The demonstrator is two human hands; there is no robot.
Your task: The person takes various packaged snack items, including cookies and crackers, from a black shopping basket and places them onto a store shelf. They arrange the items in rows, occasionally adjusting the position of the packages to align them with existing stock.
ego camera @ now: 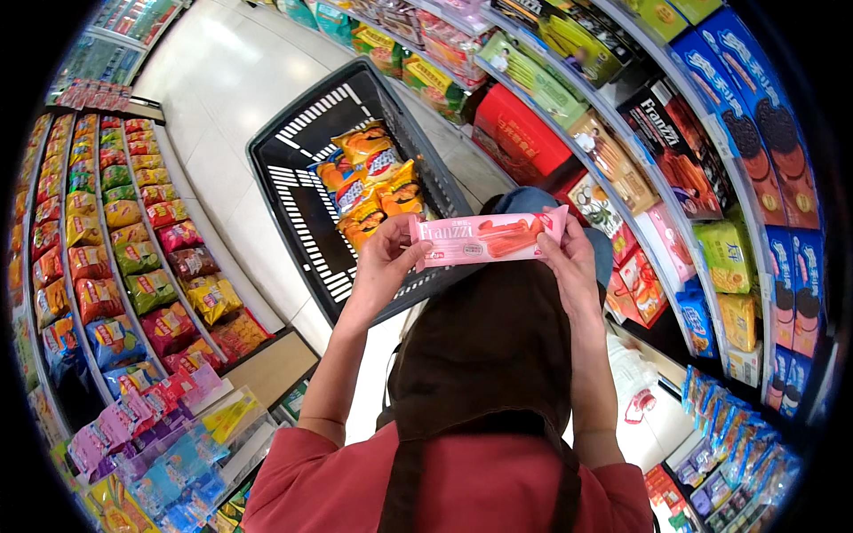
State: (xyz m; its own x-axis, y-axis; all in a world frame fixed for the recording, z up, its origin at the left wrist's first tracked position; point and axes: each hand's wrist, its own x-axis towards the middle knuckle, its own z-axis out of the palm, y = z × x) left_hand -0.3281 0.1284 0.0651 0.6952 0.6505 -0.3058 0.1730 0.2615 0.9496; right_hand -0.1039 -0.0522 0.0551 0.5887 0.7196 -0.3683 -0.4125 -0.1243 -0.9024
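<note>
A pink Franzzi biscuit packet is stretched level between my two hands, its printed front facing up. My left hand grips the packet's left end, and my right hand pinches its right end with the thumb on top. Just beyond my left hand stands a black plastic shopping basket with slotted walls. Several orange and blue snack bags lie inside it. A dark brown apron or bag hangs over my front, below the packet.
Shelves of bagged chips curve along the left. On the right, shelves hold biscuit boxes, blue cartons and a red box. Hanging packets are at lower right. Pale floor tiles run past the basket.
</note>
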